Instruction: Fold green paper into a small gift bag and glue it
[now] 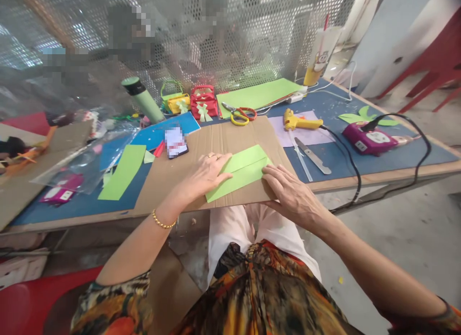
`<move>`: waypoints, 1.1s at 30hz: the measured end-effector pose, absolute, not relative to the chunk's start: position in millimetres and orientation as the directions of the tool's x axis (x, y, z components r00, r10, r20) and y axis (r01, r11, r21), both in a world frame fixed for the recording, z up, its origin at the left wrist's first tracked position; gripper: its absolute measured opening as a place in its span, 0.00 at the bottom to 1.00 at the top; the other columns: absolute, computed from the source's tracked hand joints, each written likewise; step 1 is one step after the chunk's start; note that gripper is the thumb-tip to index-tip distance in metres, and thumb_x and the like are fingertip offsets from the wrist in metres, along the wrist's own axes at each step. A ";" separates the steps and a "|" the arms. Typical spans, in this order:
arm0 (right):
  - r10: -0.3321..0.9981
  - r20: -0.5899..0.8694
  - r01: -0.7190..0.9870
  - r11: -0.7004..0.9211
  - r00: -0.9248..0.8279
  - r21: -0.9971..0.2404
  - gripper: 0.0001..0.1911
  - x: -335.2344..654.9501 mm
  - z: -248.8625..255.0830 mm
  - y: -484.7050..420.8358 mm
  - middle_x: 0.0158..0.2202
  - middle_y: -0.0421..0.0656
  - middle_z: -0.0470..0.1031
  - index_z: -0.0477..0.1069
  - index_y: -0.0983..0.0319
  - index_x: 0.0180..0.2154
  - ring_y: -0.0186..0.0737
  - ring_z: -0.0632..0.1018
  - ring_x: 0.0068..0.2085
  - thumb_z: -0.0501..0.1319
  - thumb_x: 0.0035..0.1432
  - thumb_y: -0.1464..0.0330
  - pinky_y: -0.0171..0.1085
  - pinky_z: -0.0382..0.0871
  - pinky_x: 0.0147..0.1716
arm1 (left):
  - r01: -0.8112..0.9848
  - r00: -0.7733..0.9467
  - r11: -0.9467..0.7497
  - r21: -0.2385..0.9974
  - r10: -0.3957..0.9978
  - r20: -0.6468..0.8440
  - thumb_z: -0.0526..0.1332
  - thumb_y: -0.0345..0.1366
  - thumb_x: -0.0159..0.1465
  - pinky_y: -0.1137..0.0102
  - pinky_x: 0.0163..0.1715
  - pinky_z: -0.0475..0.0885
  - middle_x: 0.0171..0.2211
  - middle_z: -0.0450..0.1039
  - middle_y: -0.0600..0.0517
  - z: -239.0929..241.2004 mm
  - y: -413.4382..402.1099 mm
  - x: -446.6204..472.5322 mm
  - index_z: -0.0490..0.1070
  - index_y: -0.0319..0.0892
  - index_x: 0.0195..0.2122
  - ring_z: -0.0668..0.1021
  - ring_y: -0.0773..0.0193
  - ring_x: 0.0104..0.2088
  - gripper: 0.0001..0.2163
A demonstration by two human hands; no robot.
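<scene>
A folded sheet of light green paper (241,174) lies on the brown cardboard (201,138) in front of me, with a crease or flap edge running along its length. At its left end my left hand (207,174) rests flat, thumb apart from the fingers and touching the paper. The fingertips of my right hand (290,191) lie on the paper's right edge, the fingers stretched out side by side. That hand's thumb is low, by the front edge of the cardboard. Scissors (239,116) with yellow and orange handles lie on the cardboard's far edge.
Right of the cardboard are a yellow glue gun (300,120), a knife (312,156) and a purple power socket (370,137). A phone (175,140), a green paper strip (122,172) and a green bottle (144,100) stand or lie left. Small paper bags (203,103) and a drink cup (320,56) are behind.
</scene>
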State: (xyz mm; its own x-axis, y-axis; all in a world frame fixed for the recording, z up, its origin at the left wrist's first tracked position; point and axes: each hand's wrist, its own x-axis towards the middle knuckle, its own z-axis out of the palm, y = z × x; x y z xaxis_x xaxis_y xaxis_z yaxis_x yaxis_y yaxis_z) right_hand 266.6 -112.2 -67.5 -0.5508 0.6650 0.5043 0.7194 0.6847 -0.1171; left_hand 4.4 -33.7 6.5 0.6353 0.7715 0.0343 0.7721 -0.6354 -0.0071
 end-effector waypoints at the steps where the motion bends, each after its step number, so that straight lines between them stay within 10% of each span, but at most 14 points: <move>1: 0.664 0.508 0.722 0.683 -0.549 -0.113 0.25 266.0 -65.9 -112.3 0.60 0.64 0.73 0.64 0.68 0.60 0.61 0.72 0.66 0.61 0.68 0.61 0.64 0.65 0.66 | 0.779 0.626 -0.624 -0.055 0.779 0.027 0.58 0.40 0.72 0.55 0.56 0.71 0.57 0.77 0.39 6.6 -38.7 6.0 0.64 0.38 0.67 0.77 0.48 0.57 0.24; 7: 0.676 0.510 0.729 0.672 -0.532 -0.129 0.31 260.2 -59.8 -113.6 0.58 0.63 0.73 0.66 0.68 0.58 0.63 0.72 0.65 0.60 0.67 0.50 0.65 0.66 0.65 | 0.804 0.579 -0.557 -0.208 0.813 0.061 0.50 0.25 0.70 0.59 0.46 0.73 0.46 0.81 0.37 11.3 -59.2 13.1 0.69 0.34 0.63 0.81 0.50 0.46 0.22; 14: 0.688 0.513 0.729 0.665 -0.514 -0.161 0.25 264.2 -46.6 -114.0 0.57 0.59 0.75 0.69 0.65 0.56 0.57 0.72 0.64 0.53 0.72 0.52 0.62 0.65 0.66 | 0.912 0.333 -0.342 0.227 0.940 0.077 0.57 0.34 0.67 0.68 0.31 0.67 0.29 0.78 0.49 26.3 -36.9 -6.7 0.78 0.40 0.31 0.76 0.60 0.30 0.12; 22: 0.488 0.481 0.530 0.846 -0.729 -0.054 0.19 215.8 -19.1 -100.3 0.64 0.58 0.73 0.68 0.71 0.60 0.49 0.72 0.65 0.50 0.74 0.72 0.53 0.64 0.66 | 0.890 0.220 -0.270 0.368 0.960 0.171 0.57 0.32 0.62 0.67 0.35 0.70 0.29 0.75 0.52 14.2 -50.2 -9.4 0.65 0.36 0.68 0.75 0.60 0.32 0.31; 29: 0.502 0.353 0.506 0.858 -0.790 -0.088 0.20 206.2 -23.0 -91.5 0.50 0.51 0.79 0.70 0.64 0.59 0.46 0.75 0.48 0.52 0.68 0.77 0.46 0.66 0.50 | 0.837 0.218 -0.259 0.482 0.966 0.140 0.53 0.29 0.61 0.71 0.26 0.63 0.18 0.62 0.60 17.6 -53.1 -24.2 0.58 0.39 0.73 0.65 0.65 0.22 0.36; 33: 0.513 0.411 0.556 0.831 -0.753 -0.020 0.19 216.0 -24.0 -90.5 0.40 0.48 0.75 0.76 0.63 0.52 0.46 0.69 0.41 0.55 0.63 0.77 0.46 0.60 0.45 | 0.817 0.221 -0.245 0.522 0.969 0.109 0.54 0.29 0.61 0.72 0.23 0.59 0.17 0.62 0.60 14.4 -54.6 -31.4 0.70 0.45 0.67 0.61 0.67 0.20 0.31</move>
State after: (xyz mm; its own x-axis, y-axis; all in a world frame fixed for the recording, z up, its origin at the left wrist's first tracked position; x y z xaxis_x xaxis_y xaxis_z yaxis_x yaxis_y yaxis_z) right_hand 216.0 -90.5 -24.0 -0.7534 0.5135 0.4108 0.5557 0.8311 -0.0197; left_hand -31.4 -54.6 14.4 0.2207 0.9693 0.1086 0.8169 -0.2446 0.5223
